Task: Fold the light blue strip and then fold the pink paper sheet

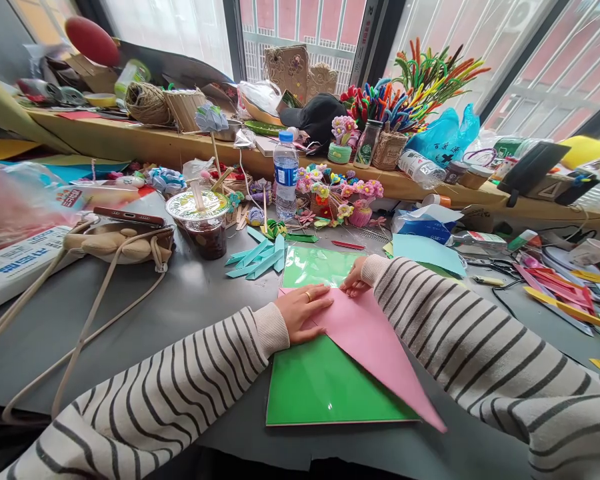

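A pink paper sheet point(375, 340), folded into a long triangle, lies on a glossy green board point(320, 383) on the grey table point(205, 293). My left hand point(305, 310) lies flat on the paper's upper left corner, a ring on one finger. My right hand point(355, 280) presses its fingertips on the paper's top edge, mostly hidden by the striped sleeve. Neither hand grips anything.
Teal paper strips point(257, 259) lie just beyond the board. A lidded drink cup with straw point(203, 220), a water bottle point(285, 175), a drawstring pouch point(120, 243), small paper flowers point(340, 193) and paper scraps point(560, 293) surround the work area. A cluttered wooden shelf point(145, 143) runs along the window.
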The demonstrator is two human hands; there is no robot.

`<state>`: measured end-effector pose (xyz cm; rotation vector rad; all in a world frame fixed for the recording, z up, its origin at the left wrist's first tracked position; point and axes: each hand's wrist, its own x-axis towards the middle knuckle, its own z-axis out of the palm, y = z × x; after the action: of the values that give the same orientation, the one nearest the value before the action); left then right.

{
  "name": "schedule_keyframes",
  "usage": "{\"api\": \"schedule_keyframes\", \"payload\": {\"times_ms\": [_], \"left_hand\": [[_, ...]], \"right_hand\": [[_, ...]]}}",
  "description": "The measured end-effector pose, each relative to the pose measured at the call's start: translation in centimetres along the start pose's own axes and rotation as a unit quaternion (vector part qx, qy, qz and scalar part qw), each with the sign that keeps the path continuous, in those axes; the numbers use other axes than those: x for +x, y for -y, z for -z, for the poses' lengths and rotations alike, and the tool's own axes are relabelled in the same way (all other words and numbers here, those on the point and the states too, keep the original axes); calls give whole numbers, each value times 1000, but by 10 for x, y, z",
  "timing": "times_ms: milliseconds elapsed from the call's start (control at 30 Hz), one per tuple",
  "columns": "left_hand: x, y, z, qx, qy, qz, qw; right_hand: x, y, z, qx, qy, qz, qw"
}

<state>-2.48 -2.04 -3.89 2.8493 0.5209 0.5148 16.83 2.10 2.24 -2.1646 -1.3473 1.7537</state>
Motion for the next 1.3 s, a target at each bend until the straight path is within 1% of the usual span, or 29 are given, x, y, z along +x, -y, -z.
{"api": "schedule_keyframes", "payload": {"times_ms": [100,300,433,800,1067,1300], "left_hand": [[0,0,0,-3,-1,0,1000],[0,0,1,-9,-2,-1,1000],[0,0,1,-9,-1,1,1000],[0,0,1,-4,-3,3,1000],[-1,1,0,0,-4,4,1000],[-2,3,-2,2,-10,7,1000]], "right_hand": [[-2,-2,2,-25,-4,-41,999],[-15,0,0,-41,-16,-63,997],[-18,0,2,-42,-17,-79,996],[-15,-15,16,-31,-21,-74,997],[-10,-21,21,-25,-24,-61,998],[-8,-32,31,-26,-46,-64,997]]}}
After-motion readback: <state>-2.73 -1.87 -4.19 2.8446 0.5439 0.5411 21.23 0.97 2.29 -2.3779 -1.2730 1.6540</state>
